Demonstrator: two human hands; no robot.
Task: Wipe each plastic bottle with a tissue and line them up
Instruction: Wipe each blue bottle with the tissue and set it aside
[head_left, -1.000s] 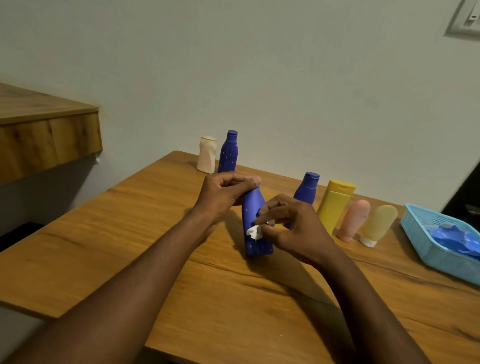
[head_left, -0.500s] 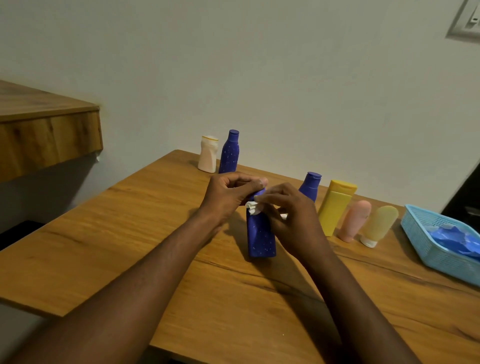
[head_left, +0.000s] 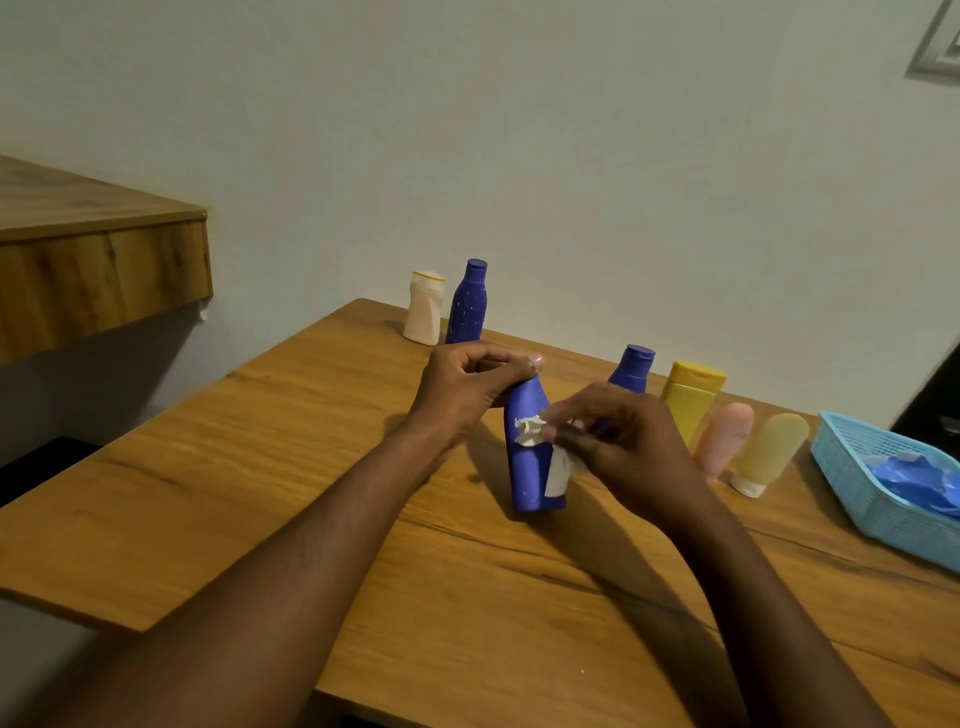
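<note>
1. The left hand (head_left: 467, 384) curls round the top of a blue bottle (head_left: 530, 467) tilted mid-table, while the right hand (head_left: 623, 441) pinches a tissue (head_left: 530, 431) against its side.
2. Two far bottles (head_left: 425, 307) look done; four right-side bottles (head_left: 691, 397) likely await wiping.

Wood-grain table (head_left: 260, 467) with low sheen, same wood on shelf (head_left: 104, 280), smooth matt plastic blue bottle (head_left: 527, 467), crumpled white paper tissue (head_left: 530, 431), light-blue plastic mesh basket (head_left: 852, 467), smooth matt painted wall (head_left: 571, 156).

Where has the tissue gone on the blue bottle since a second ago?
Yes, it moved: the tissue in the right hand sits higher up the blue bottle, farther from the table, than a second ago.
</note>
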